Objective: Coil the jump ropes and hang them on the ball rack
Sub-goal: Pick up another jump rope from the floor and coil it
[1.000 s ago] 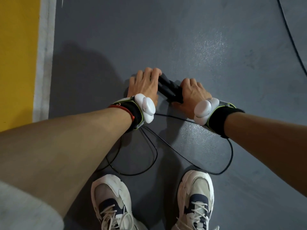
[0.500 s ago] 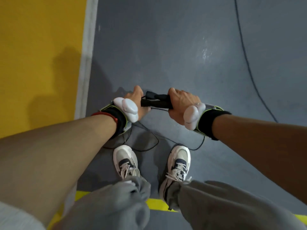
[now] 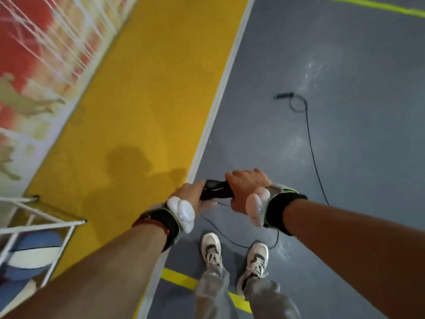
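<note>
Far left of the handles, the rack (image 3: 43, 223) shows white tube framing, cut off by the frame edge, with a blue-and-white ball (image 3: 32, 252) inside, blurred. Matte yellow floor (image 3: 142, 107) runs beside it, then a pale line, then smooth grey floor with scuffs. Left hand (image 3: 192, 195) curls loosely at the near end of the black handles (image 3: 216, 192), its fingertips hidden behind them. Right hand (image 3: 247, 187) is wrapped tight around the same two handles, side by side and level, above the shoes (image 3: 234, 252). A thin black cord (image 3: 232, 241) drops from the handles and loops over the grey floor by the shoes, partly hidden by wrists. Beyond and right of the handles, a second rope (image 3: 307, 125) lies loose, one handle visible, its cord vanishing behind the right forearm.
</note>
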